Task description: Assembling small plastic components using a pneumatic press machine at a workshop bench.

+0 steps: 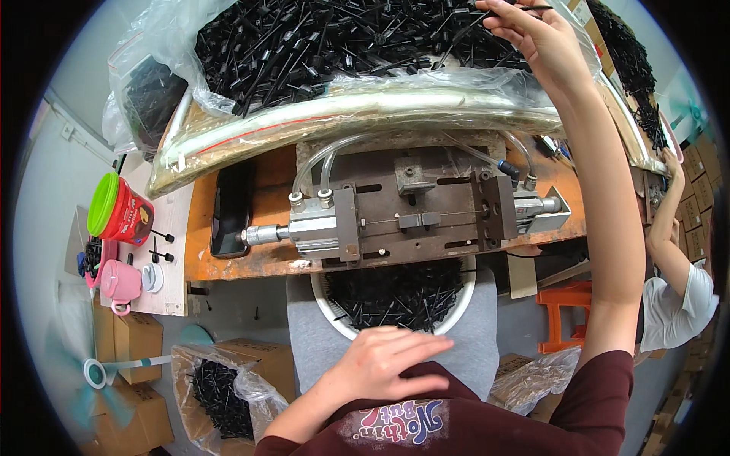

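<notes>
My right hand (pixel 532 34) is raised at the far right of a big pile of black thin-stemmed plastic parts (pixel 304 45), its fingers pinched on one such part (pixel 538 7). Below the bench edge, my left hand (pixel 388 361) hovers over my lap with fingers stretched out and thumb apart, holding nothing. Just beyond it, a white tub (pixel 323 308) between my legs is filled with more black parts. Ahead on the bench sits a metal fixture (pixel 418 205) with a pneumatic cylinder (pixel 315 229) at the left and clear air tubes. A small dark block (pixel 418 220) is at its middle.
A phone (pixel 232 205) lies left of the fixture. A red tub with a green rim (pixel 122 209) and a pink mug (pixel 120 281) stand further left. Below are a bagged box of parts (pixel 220 395), a fan (pixel 95 374) and an orange stool (pixel 563 308). A co-worker (pixel 673 296) is at right.
</notes>
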`<control>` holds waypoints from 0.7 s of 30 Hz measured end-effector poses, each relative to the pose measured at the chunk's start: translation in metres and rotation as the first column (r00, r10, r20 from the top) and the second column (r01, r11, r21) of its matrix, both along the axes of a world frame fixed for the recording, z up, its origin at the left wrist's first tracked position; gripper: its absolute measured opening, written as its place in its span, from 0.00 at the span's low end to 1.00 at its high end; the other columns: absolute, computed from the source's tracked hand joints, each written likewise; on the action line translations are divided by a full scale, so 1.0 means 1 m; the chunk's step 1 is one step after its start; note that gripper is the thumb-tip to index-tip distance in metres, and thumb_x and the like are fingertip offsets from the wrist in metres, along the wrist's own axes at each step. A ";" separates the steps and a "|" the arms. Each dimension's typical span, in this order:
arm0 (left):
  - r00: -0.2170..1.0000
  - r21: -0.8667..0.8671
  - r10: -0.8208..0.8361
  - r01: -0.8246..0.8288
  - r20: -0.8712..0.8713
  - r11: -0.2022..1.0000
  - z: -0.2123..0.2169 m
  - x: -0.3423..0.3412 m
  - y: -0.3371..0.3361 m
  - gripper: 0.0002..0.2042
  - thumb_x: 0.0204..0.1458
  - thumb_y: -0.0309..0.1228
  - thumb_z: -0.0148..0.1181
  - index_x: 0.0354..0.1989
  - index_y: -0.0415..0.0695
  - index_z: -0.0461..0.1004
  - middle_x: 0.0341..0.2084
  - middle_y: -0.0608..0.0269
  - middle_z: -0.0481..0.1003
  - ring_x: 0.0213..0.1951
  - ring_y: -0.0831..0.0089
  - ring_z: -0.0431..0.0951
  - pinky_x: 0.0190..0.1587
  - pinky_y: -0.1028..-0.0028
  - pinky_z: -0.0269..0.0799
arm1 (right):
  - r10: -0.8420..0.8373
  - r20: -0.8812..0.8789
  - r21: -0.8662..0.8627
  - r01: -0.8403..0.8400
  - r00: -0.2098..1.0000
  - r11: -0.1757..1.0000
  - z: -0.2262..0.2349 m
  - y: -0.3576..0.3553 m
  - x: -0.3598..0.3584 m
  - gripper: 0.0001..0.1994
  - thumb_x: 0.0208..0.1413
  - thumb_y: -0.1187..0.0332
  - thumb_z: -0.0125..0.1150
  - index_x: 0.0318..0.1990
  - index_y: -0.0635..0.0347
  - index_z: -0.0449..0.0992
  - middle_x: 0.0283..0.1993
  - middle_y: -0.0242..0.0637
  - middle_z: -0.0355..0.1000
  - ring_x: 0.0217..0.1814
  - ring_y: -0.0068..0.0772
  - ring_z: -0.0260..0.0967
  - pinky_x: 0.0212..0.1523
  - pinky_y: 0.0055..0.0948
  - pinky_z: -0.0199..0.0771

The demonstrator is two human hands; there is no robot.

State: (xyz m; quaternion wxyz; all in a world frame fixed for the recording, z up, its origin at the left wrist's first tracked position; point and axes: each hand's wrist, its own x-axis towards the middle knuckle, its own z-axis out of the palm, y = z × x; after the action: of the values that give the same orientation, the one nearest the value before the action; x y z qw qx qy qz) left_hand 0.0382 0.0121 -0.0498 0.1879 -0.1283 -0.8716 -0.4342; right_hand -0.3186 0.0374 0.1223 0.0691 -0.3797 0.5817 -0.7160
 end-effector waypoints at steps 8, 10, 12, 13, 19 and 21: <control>0.986 0.668 0.157 -0.082 -0.053 0.740 0.049 -0.032 -0.024 0.59 0.38 0.29 0.80 0.75 0.39 0.39 0.70 0.45 0.53 0.61 0.58 0.69 0.59 0.61 0.72 | 0.389 0.196 0.110 -0.415 0.900 0.903 -0.036 0.061 0.126 0.18 0.60 0.71 0.59 0.54 0.65 0.63 0.40 0.42 0.77 0.31 0.20 0.77 0.25 0.10 0.74; 0.999 0.845 -0.005 0.043 -0.048 0.533 0.046 -0.029 -0.023 0.46 0.48 0.19 0.67 0.74 0.38 0.44 0.64 0.46 0.62 0.55 0.63 0.74 0.54 0.66 0.75 | 0.465 0.383 0.089 -0.533 0.798 0.841 -0.059 0.070 0.150 0.17 0.58 0.70 0.60 0.52 0.65 0.63 0.37 0.44 0.78 0.26 0.19 0.75 0.23 0.12 0.74; 0.998 0.897 -0.055 0.023 0.001 0.442 0.049 -0.029 -0.019 0.32 0.54 0.13 0.59 0.68 0.36 0.57 0.56 0.49 0.71 0.48 0.67 0.78 0.49 0.72 0.78 | 0.407 0.532 0.011 -0.487 0.742 0.873 -0.076 0.081 0.160 0.16 0.59 0.71 0.60 0.50 0.64 0.63 0.36 0.44 0.77 0.23 0.18 0.73 0.23 0.12 0.73; 0.997 0.875 -0.006 -0.068 0.081 0.479 0.049 -0.028 -0.017 0.24 0.55 0.12 0.58 0.63 0.34 0.67 0.51 0.50 0.75 0.44 0.69 0.81 0.45 0.75 0.80 | 0.471 0.561 -0.087 -0.517 0.681 0.851 -0.087 0.086 0.157 0.13 0.60 0.71 0.62 0.49 0.61 0.67 0.40 0.46 0.80 0.26 0.20 0.74 0.30 0.16 0.74; 0.981 0.702 0.126 -0.193 0.147 0.686 0.045 -0.017 -0.017 0.19 0.45 0.10 0.66 0.48 0.27 0.77 0.45 0.44 0.77 0.38 0.65 0.83 0.39 0.73 0.84 | 0.446 0.617 -0.170 -0.443 0.649 0.880 -0.107 0.095 0.156 0.14 0.62 0.70 0.59 0.52 0.62 0.66 0.41 0.48 0.79 0.26 0.21 0.74 0.30 0.17 0.75; 0.986 0.714 0.148 -0.161 0.082 0.682 0.037 -0.016 -0.017 0.19 0.38 0.09 0.71 0.43 0.30 0.80 0.43 0.46 0.78 0.38 0.66 0.83 0.37 0.73 0.84 | 0.443 0.595 -0.205 -0.406 0.670 0.891 -0.107 0.096 0.152 0.14 0.64 0.70 0.57 0.54 0.64 0.65 0.42 0.48 0.78 0.27 0.21 0.74 0.30 0.17 0.76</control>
State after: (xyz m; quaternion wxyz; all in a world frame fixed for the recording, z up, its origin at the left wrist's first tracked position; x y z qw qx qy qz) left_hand 0.0220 -0.0050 -0.0123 0.2513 0.0328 -0.6424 -0.7233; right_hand -0.1671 0.1337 0.0149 0.4126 -0.2454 0.4002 -0.7806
